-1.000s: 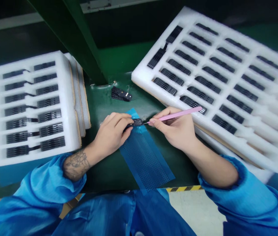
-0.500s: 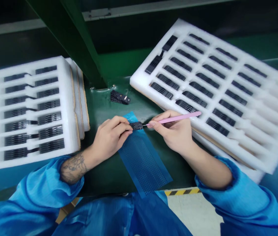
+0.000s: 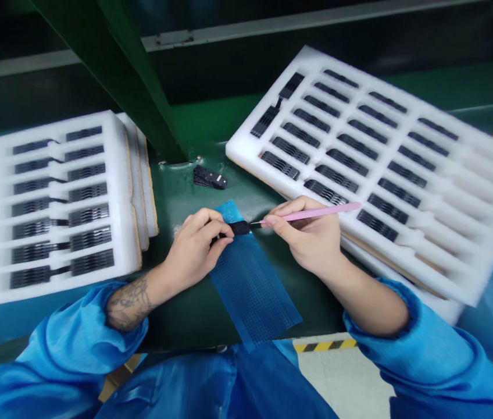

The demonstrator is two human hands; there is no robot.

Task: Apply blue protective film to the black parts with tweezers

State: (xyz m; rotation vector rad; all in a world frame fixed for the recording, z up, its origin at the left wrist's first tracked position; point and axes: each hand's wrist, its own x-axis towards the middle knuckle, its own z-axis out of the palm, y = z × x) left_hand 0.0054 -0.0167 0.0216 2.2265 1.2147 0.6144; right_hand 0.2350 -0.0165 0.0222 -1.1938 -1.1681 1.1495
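Between its thumb and fingers, my left hand (image 3: 200, 241) pinches a small black plastic part (image 3: 240, 227) over the top end of a blue perforated sheet (image 3: 257, 291). My right hand (image 3: 310, 233) grips pink tweezers (image 3: 325, 212) like a pen. Their thin metal tip points left and meets the right end of the black part, or comes very close to it. Fingers of my left hand cover the part's left end. Farther back on the green table lies a small stack of similar black parts (image 3: 210, 177).
A white foam tray (image 3: 120, 174) filled with black parts tops a stack on the left. Another foam tray (image 3: 397, 137) lies angled on the right, with bare slots toward its right side. Behind the black stack, a green post (image 3: 142, 75) rises from the table (image 3: 177, 203).
The black part in my left hand has turned, so its detailed face no longer shows and a plain dark side does. Both hands stay nearly in place; the whole view has shifted slightly.
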